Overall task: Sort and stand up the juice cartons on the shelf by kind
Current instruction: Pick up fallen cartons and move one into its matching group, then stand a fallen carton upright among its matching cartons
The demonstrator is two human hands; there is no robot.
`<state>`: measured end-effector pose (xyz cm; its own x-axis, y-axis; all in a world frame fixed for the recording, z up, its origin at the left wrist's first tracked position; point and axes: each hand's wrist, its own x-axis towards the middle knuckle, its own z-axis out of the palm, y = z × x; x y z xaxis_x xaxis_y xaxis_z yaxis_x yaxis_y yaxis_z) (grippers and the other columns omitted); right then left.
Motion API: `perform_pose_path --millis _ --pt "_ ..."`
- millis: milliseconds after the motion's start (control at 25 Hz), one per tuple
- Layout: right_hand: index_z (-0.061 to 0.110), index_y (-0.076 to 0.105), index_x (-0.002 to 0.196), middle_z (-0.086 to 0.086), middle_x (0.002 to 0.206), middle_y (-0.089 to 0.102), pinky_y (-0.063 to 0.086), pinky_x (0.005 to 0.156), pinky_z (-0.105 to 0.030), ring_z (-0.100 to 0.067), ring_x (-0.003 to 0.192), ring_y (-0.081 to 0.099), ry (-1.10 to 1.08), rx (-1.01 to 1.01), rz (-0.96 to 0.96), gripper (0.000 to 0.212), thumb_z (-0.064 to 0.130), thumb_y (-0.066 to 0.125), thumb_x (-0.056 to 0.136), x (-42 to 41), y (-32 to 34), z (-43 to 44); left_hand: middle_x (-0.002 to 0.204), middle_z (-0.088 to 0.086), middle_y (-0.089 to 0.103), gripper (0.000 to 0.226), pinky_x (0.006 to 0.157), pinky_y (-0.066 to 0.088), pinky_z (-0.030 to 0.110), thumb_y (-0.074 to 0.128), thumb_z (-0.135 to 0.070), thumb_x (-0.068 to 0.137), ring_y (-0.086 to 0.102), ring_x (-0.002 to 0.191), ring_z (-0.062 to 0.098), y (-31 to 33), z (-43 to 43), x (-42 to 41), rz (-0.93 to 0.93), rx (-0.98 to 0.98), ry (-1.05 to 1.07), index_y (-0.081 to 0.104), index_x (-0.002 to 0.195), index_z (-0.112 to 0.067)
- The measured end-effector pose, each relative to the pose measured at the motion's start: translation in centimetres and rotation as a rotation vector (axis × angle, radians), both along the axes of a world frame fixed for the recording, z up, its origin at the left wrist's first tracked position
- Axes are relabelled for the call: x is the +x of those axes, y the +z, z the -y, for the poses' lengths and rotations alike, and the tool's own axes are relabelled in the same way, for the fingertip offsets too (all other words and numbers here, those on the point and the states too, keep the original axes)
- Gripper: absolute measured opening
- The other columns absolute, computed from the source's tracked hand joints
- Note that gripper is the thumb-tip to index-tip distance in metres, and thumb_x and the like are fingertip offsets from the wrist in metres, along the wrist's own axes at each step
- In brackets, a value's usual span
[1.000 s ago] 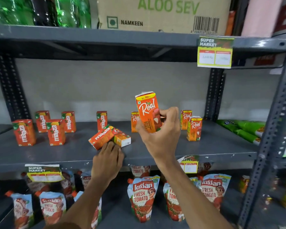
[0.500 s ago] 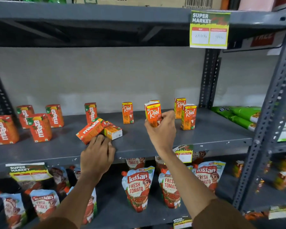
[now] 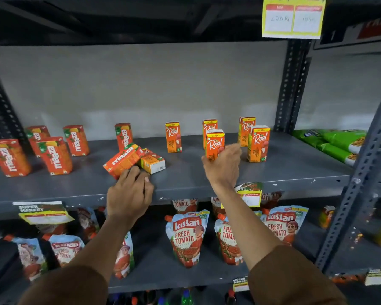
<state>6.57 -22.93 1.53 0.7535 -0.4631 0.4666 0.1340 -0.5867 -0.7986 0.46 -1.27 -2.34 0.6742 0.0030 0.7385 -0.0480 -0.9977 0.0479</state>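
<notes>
My right hand point(image 3: 223, 166) grips an orange Real carton point(image 3: 215, 143) upright, low over the grey shelf point(image 3: 185, 179), among other standing Real cartons point(image 3: 258, 143) on the right. Another Real carton point(image 3: 173, 137) stands alone further left. My left hand point(image 3: 130, 192) rests at the shelf's front edge, fingers touching a Maaza carton point(image 3: 121, 160) that lies on its side. A small yellow-orange carton point(image 3: 152, 163) lies beside it. Several Maaza cartons point(image 3: 55, 155) stand upright on the left, one point(image 3: 123, 135) near the middle back.
Green snack packets point(image 3: 332, 142) lie at the shelf's right end past a perforated upright point(image 3: 365, 168). Kissan tomato pouches point(image 3: 186, 236) fill the shelf below. Price tags point(image 3: 293, 18) hang from the shelf edges.
My right hand has carried the Real carton from chest height down and away to the shelf among the other Real cartons. The left hand has stayed by the fallen Maaza carton.
</notes>
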Motion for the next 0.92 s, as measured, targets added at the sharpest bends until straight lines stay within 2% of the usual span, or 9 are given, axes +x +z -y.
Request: perform_pose_path --millis 120,240,360,440,520,600,680,760,920 --pt "0.01 0.038 0.13 -0.013 0.13 0.044 0.044 0.093 -0.036 -0.026 0.12 0.045 -0.012 0.045 0.18 0.08 0.035 0.086 0.071 -3.2 0.2 -1.0 0.094 -0.002 0.051 0.035 0.052 0.039 0.029 0.026 -0.032 0.099 0.051 0.086 0.016 0.5 0.1 -0.8 -0.025 -0.048 -0.105 0.055 0.089 -0.017" --pt "0.015 0.052 0.12 -0.004 0.114 0.056 0.05 0.084 -0.024 -0.012 0.101 0.057 0.282 0.05 0.33 0.044 0.032 0.073 0.086 -6.5 0.1 -4.9 0.101 0.0 0.052 0.019 0.062 0.043 0.025 0.04 -0.028 0.1 0.049 0.09 0.013 1.1 -1.6 -2.1 0.089 -0.215 -0.245 0.054 0.097 -0.016" --pt "0.012 0.07 0.099 -0.003 0.093 0.073 0.057 0.076 -0.029 -0.008 0.079 0.069 0.49 0.129 0.136 0.017 0.025 0.063 0.091 -7.4 0.6 -10.0 0.103 0.007 0.056 0.019 0.07 0.047 0.03 0.043 -0.024 0.099 0.051 0.093 0.018 2.2 -5.6 -2.5 0.219 -0.24 -0.177 0.057 0.104 -0.01" --pt "0.006 0.072 0.091 -0.007 0.082 0.076 0.056 0.07 -0.034 -0.016 0.072 0.073 0.548 0.254 -0.073 0.024 0.026 0.06 0.093 -7.4 0.9 -13.7 0.109 0.007 0.058 0.029 0.077 0.05 0.033 0.038 -0.026 0.1 0.053 0.099 0.018 2.2 -9.3 -2.6 0.16 -0.242 -0.122 0.058 0.114 -0.01" --pt "0.008 0.069 0.081 -0.005 0.073 0.074 0.051 0.053 -0.025 -0.017 0.062 0.073 0.579 0.408 -0.203 0.025 0.026 0.057 0.094 -7.2 1.2 -16.9 0.117 0.006 0.062 0.035 0.081 0.051 0.035 0.034 -0.03 0.101 0.057 0.106 0.02 1.6 -12.2 -2.7 0.011 -0.184 -0.056 0.057 0.121 -0.013" --pt "0.013 0.065 0.076 -0.002 0.064 0.07 0.044 0.043 -0.019 -0.016 0.053 0.071 0.553 0.444 -0.259 0.023 0.027 0.059 0.093 -6.3 1.7 -19.0 0.104 0.005 0.068 0.034 0.063 0.046 0.031 0.03 -0.033 0.099 0.064 0.091 0.022 1.2 -13.3 -2.6 -0.113 -0.132 0.034 0.061 0.107 -0.018" --pt "0.013 0.065 0.083 -0.001 0.07 0.071 0.041 0.037 -0.015 -0.014 0.047 0.068 0.512 0.48 -0.311 0.018 0.029 0.064 0.091 -5.4 2.4 -20.4 0.092 0.002 0.068 0.031 0.056 0.04 0.031 0.031 -0.032 0.097 0.065 0.079 0.021 1.4 -13.4 -2.8 -0.161 -0.106 0.065 0.06 0.095 -0.021" --pt "0.013 0.063 0.08 -0.003 0.077 0.071 0.04 0.037 -0.014 -0.013 0.05 0.067 0.48 0.499 -0.336 0.016 0.026 0.066 0.09 -4.8 2.8 -21.2 0.095 0.002 0.069 0.032 0.061 0.046 0.033 0.032 -0.03 0.095 0.066 0.085 0.022 1.7 -13.6 -2.9 -0.163 -0.097 0.051 0.062 0.098 -0.02" --pt "0.011 0.06 0.066 -0.005 0.067 0.062 0.041 0.06 -0.027 -0.016 0.064 0.056 0.492 0.391 -0.29 0.031 0.029 0.062 0.092 -6.2 2.3 -21.5 0.123 0.005 0.065 0.041 0.088 0.049 0.036 0.031 -0.03 0.097 0.06 0.114 0.022 1.0 -14.4 -3.2 -0.206 -0.089 -0.015 0.062 0.118 -0.015"
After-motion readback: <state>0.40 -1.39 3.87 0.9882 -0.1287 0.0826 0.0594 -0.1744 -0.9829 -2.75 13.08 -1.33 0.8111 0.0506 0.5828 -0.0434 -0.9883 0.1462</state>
